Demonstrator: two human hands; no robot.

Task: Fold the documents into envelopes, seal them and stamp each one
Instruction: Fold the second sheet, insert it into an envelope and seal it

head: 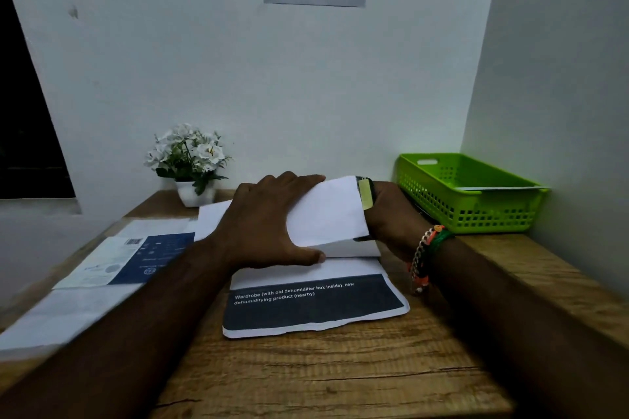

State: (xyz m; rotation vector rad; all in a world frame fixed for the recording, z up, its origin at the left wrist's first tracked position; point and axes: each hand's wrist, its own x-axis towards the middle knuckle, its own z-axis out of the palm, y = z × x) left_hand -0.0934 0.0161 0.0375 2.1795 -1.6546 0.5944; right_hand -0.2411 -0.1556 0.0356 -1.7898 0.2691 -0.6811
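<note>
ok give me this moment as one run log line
step: inserting document | left hand: grips white envelope | right hand: at envelope's open end, grip hidden | green basket: right, apart | stamp: not yet

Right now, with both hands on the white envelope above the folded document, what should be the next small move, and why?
Probably slide the folded document into the envelope. The left hand grips the envelope from above, the right hand holds its end by the yellow strip, and the document lies on the desk just below, not yet inside.
</note>
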